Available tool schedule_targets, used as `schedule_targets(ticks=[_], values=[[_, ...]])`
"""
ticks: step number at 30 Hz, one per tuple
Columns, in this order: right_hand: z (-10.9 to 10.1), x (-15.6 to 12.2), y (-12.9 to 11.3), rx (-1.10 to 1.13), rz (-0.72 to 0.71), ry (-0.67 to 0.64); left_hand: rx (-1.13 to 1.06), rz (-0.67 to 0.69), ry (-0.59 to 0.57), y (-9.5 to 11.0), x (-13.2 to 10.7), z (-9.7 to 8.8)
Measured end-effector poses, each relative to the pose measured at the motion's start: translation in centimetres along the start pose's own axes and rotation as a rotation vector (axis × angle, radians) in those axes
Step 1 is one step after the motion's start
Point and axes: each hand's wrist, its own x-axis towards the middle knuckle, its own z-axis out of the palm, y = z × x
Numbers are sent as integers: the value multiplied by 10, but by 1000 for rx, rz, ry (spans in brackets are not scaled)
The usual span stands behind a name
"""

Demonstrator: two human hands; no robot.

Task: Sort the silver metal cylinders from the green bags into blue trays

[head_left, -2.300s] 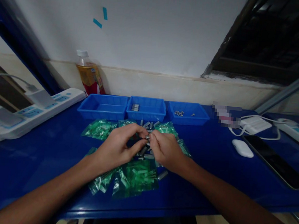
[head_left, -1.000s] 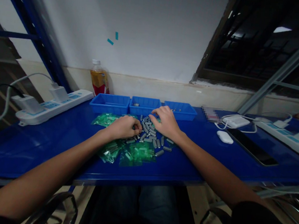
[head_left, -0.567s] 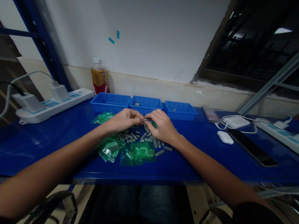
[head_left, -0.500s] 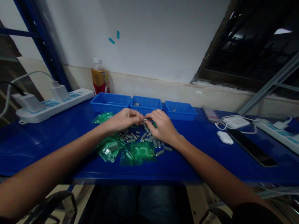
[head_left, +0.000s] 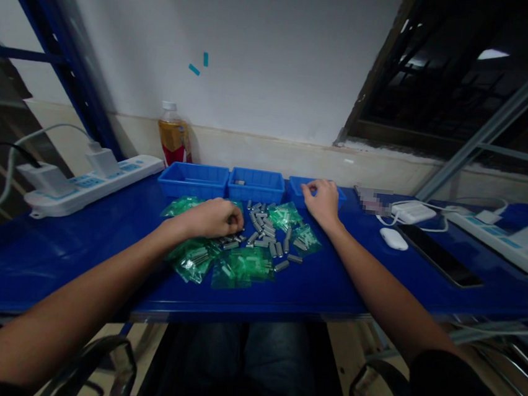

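Note:
My left hand [head_left: 213,217] rests curled on the blue table [head_left: 77,242], its fingertips pressed together against a pile of small grey metal cylinders [head_left: 265,230]; what it pinches is too small to name. My right hand [head_left: 322,200] reaches to the right blue tray [head_left: 339,193], fingers bent over its front rim. Green plastic bags [head_left: 239,265] lie around the cylinders. The middle blue tray [head_left: 256,186] holds a few metal pieces, and the left blue tray [head_left: 193,182] stands beside it.
A drink bottle [head_left: 171,139] stands by the wall behind the trays. A white power strip [head_left: 92,181] with plugs lies at the left. At the right are a white case [head_left: 393,238], a dark phone [head_left: 440,257], a charger with cable [head_left: 412,212] and another power strip [head_left: 507,240].
My hands were joined over the cylinder pile. They have parted: the right hand moved right and back to the right tray, the left hand lowered onto the pile.

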Motion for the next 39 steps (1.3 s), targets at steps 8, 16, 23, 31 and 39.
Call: schedule_targets(ticks=[8, 16, 23, 31, 39], values=[[-8, -9, -30, 47, -53, -14, -85, -1, 142, 4, 3, 6], [-20, -38, -94, 232, -563, -236, -640, -42, 306, 3, 5, 2], [-23, -41, -98, 225, -571, -216, -678, 13, 269, 10, 6, 3], [-17, -41, -99, 326, -525, -204, -655, 40, 308, 15, 6, 6], [-22, -40, -97, 333, -589, -252, -676, -6, 381, 9, 5, -1]])
